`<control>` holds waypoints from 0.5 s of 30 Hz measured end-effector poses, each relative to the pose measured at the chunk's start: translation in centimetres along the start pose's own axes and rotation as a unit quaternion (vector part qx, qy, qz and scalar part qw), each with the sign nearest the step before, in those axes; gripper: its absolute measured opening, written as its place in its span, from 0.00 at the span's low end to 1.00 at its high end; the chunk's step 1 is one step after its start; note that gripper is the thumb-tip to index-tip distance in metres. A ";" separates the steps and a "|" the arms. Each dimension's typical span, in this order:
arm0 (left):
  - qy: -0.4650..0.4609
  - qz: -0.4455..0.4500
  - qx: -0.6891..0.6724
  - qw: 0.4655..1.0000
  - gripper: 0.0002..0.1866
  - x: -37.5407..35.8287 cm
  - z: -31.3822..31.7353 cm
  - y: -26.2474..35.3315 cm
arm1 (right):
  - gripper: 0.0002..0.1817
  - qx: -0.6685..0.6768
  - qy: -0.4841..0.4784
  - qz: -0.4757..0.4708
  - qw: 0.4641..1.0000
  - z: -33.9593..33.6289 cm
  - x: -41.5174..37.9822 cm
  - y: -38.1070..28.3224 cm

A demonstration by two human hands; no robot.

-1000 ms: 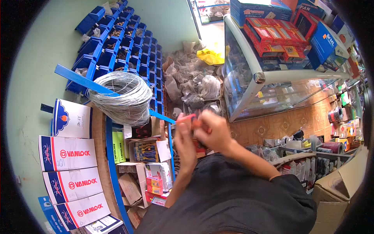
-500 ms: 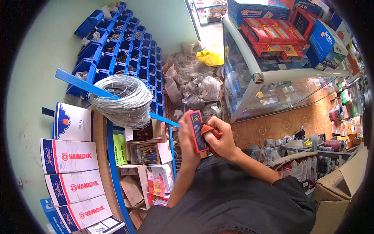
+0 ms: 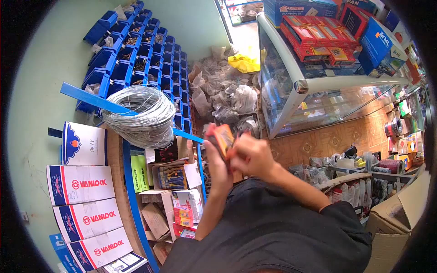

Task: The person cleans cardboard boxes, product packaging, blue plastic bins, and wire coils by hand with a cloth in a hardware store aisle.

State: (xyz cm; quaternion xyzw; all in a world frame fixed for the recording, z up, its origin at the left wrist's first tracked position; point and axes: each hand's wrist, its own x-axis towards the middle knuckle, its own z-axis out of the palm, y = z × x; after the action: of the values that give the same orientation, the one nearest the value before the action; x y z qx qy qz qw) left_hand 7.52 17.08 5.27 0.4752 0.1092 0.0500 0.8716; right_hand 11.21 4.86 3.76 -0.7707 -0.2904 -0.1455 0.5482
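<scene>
In front of my torso, my left hand (image 3: 215,163) holds a small red box (image 3: 224,138) up at a tilt. A yellow-orange face with dark print shows on the box, though motion blurs it. My right hand (image 3: 253,154) is closed at the box's right side, its fingers smeared. The red-orange cloth is mostly hidden now in that hand, against the box. To the left, a coil of grey wire (image 3: 139,123) hangs around a blue metal bar (image 3: 93,100).
Blue parts bins (image 3: 120,70) line the wall. White VANLOCK boxes (image 3: 91,182) stand at left. Bagged goods (image 3: 223,93) cover the floor ahead. A glass display case (image 3: 277,86) at right carries red boxes (image 3: 318,36). A cardboard box (image 3: 387,232) sits at lower right.
My left hand has turned the red box, so a yellow-orange face shows instead of the dark printed one. My right hand has shifted slightly, and less of the cloth is visible.
</scene>
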 end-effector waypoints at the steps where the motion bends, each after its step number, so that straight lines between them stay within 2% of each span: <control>1: -0.001 0.003 0.029 1.000 0.32 -0.4 -0.2 -1.5 | 0.09 -0.003 0.028 0.056 0.998 -0.2 1.2 0.8; 2: -0.019 0.006 0.077 0.997 0.29 -1.4 0.2 -2.6 | 0.10 -0.008 0.068 0.101 0.993 -0.8 2.7 0.9; 3: -0.003 0.010 0.142 0.990 0.29 -1.7 0.0 -3.6 | 0.10 -0.001 0.091 0.086 0.992 -0.7 3.5 1.1; 5: 0.022 -0.045 0.042 0.998 0.28 -0.9 -0.9 -3.7 | 0.11 -0.022 0.048 0.029 0.998 0.0 2.4 -0.1; 6: 0.007 -0.059 -0.004 0.998 0.28 -0.4 -0.9 -2.4 | 0.12 -0.018 0.035 -0.025 0.999 0.3 1.5 -0.4; 7: -0.007 -0.071 -0.050 0.996 0.27 0.0 -0.6 -0.5 | 0.12 -0.028 -0.014 -0.036 0.999 0.5 0.1 -0.8; 8: -0.005 -0.034 0.003 0.999 0.28 -0.1 1.1 2.1 | 0.11 -0.007 -0.049 -0.051 0.997 0.5 -0.7 -0.9; 9: 0.037 -0.062 -0.049 0.996 0.28 0.9 0.4 2.3 | 0.11 0.014 -0.083 -0.066 0.994 0.3 -1.1 -0.9; 10: 0.043 -0.021 -0.013 0.999 0.28 0.5 0.7 1.9 | 0.09 0.020 -0.102 -0.073 0.992 -0.4 -0.2 -0.3; 12: 0.018 0.024 0.094 0.995 0.26 -0.6 0.9 0.3 | 0.06 0.000 -0.024 -0.005 1.000 -0.7 2.3 0.8; 13: -0.002 0.012 0.100 0.995 0.26 -0.9 0.6 -1.3 | 0.05 -0.017 0.029 0.037 0.999 -1.1 3.8 0.6; 14: 0.024 -0.005 0.067 0.997 0.26 -0.7 0.7 -2.3 | 0.06 -0.016 0.054 0.034 0.998 -0.9 4.5 0.2; 15: 0.050 -0.024 0.035 0.998 0.26 -0.4 0.8 -2.8 | 0.06 -0.004 0.031 0.008 0.999 -0.9 4.4 -0.1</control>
State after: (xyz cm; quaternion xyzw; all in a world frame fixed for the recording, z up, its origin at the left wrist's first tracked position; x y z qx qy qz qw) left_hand 7.27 14.88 3.42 0.4996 0.1655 0.0493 0.8489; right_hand 14.69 5.32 6.48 -0.7700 -0.2666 -0.1666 0.5552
